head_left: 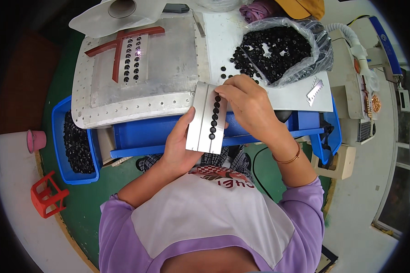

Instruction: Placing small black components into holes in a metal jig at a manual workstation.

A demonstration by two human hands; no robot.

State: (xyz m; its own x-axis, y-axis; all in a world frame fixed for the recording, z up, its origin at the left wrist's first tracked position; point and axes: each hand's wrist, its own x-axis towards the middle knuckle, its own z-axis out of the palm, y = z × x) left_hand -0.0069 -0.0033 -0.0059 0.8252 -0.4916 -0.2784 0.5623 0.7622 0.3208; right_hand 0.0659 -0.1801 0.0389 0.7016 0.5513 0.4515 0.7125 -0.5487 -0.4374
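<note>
My left hand point(180, 144) grips a flat silver metal plate point(199, 123) from its left side and holds it tilted over the table's front edge. A single row of small round black parts point(214, 117) runs along the plate's right half. At the top end of that row, the fingertips of my right hand point(248, 102) pinch together at one black part. On the perforated metal bed point(175, 98) beyond, two rows of similar black parts point(132, 59) sit beside a red cross-shaped bar point(118, 50).
A clear plastic bag point(321, 50) full of black parts spills onto the white table point(223, 43). A notched metal strip point(315, 92) lies at the right. Blue bins point(95, 157) stand below, one holding black pieces. A red stool point(47, 194) is on the floor. A white nozzle-like cover point(95, 20) overhangs the bed.
</note>
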